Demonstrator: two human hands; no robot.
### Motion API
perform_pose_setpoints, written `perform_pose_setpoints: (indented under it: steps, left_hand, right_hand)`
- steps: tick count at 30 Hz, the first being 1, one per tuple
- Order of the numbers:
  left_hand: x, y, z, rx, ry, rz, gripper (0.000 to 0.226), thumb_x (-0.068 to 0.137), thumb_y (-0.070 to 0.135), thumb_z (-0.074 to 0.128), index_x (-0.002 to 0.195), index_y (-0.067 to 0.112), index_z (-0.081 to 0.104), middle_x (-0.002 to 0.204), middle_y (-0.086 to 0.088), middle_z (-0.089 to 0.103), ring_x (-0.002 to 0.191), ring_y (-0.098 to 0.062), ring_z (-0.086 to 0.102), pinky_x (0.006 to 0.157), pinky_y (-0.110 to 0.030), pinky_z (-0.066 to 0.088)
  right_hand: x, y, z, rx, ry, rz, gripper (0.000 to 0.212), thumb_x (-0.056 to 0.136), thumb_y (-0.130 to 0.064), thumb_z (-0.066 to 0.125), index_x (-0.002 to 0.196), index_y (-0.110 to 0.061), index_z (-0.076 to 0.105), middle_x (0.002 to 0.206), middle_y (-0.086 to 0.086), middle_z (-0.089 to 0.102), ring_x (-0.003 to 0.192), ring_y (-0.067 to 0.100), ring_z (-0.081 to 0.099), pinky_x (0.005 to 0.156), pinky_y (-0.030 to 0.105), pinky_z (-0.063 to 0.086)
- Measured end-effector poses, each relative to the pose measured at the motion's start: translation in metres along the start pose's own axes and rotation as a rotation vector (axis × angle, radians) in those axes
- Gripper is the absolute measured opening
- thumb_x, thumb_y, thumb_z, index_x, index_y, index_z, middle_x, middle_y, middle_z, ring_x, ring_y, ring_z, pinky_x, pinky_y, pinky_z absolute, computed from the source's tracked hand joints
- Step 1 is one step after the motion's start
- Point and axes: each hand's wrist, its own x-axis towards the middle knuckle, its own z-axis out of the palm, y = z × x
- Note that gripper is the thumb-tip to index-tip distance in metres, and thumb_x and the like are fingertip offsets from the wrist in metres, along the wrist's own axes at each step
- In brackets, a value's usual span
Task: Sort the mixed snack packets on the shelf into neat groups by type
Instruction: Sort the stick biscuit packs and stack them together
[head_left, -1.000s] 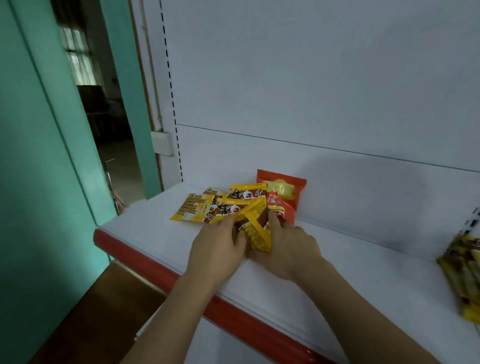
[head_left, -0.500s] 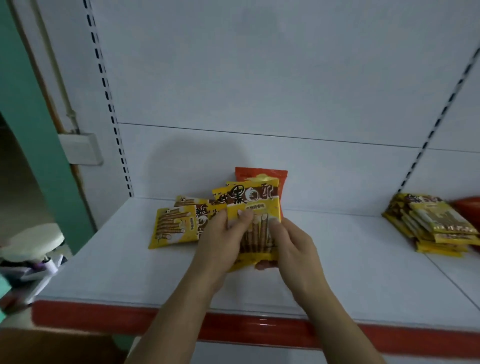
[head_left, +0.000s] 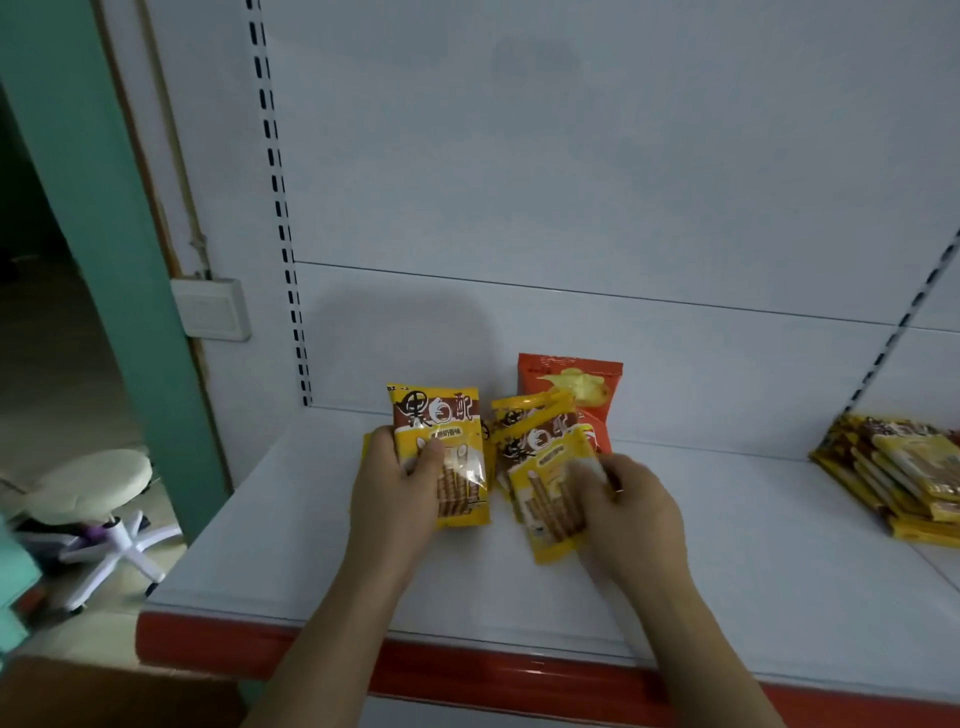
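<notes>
1. Snack packets (head_left: 540, 441) lie mid-frame on the shelf (head_left: 727, 545).
2. Left hand (head_left: 395, 493) grips one yellow packet (head_left: 441, 436); right hand (head_left: 631, 509) pinches another (head_left: 550, 499).
3. Slippery packets could slide, mixing piles again.

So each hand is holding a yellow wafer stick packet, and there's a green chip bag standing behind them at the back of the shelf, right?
Not quite. The chip bag behind them is orange-red, not green, as the head view shows. The rest holds: the left hand and the right hand each hold a yellow wafer stick packet, on the shelf.
</notes>
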Motion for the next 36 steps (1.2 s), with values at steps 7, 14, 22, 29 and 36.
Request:
perform_pose_setpoints:
  steps: [7, 14, 22, 29, 36]
  left_hand:
    - [-0.014, 0.009, 0.017, -0.211, -0.204, -0.100, 0.054, 0.087, 0.082, 0.051, 0.114, 0.037, 0.065, 0.111, 0.010, 0.075, 0.106, -0.016, 0.072, 0.093, -0.048, 0.055]
    - [-0.011, 0.003, 0.012, -0.213, -0.121, -0.017, 0.020, 0.094, 0.042, 0.070, 0.109, 0.031, 0.064, 0.100, 0.011, 0.077, 0.092, -0.010, 0.075, 0.073, -0.029, 0.057]
    - [-0.010, -0.001, 0.001, -0.145, -0.090, -0.057, 0.016, 0.097, 0.034, 0.068, 0.108, 0.025, 0.061, 0.097, 0.008, 0.075, 0.082, -0.005, 0.073, 0.061, -0.023, 0.052]
    - [-0.008, -0.002, -0.006, -0.128, -0.053, -0.095, 0.015, 0.096, 0.042, 0.064, 0.103, 0.031, 0.059, 0.097, 0.005, 0.074, 0.089, -0.018, 0.074, 0.078, -0.044, 0.061]
    - [-0.014, 0.003, -0.022, -0.193, -0.082, -0.108, 0.058, 0.071, 0.070, 0.079, 0.114, 0.033, 0.064, 0.105, 0.007, 0.078, 0.093, -0.019, 0.078, 0.084, -0.054, 0.062]
  right_hand:
    - [-0.019, -0.038, 0.006, 0.197, 0.029, -0.073, 0.022, 0.095, -0.038, 0.062, 0.075, -0.027, 0.062, 0.066, -0.008, 0.065, 0.069, 0.000, 0.061, 0.050, 0.014, 0.042]
    - [-0.009, -0.016, 0.003, -0.227, 0.107, -0.063, 0.040, 0.095, -0.049, 0.055, 0.123, -0.021, 0.060, 0.104, 0.000, 0.059, 0.098, 0.019, 0.056, 0.076, 0.031, 0.048]
    - [0.000, 0.004, 0.006, -0.305, -0.120, 0.153, 0.047, 0.085, -0.055, 0.068, 0.112, -0.019, 0.055, 0.098, 0.001, 0.053, 0.082, 0.016, 0.057, 0.069, 0.030, 0.048]
    - [-0.012, -0.035, -0.010, 0.460, -0.043, 0.095, 0.005, 0.098, -0.029, 0.060, 0.099, -0.027, 0.064, 0.087, -0.007, 0.073, 0.076, 0.009, 0.070, 0.065, 0.029, 0.056]
    - [-0.023, -0.056, 0.038, 0.152, -0.079, -0.251, 0.012, 0.096, -0.028, 0.063, 0.100, -0.025, 0.074, 0.086, -0.021, 0.064, 0.079, 0.000, 0.059, 0.069, 0.014, 0.048]
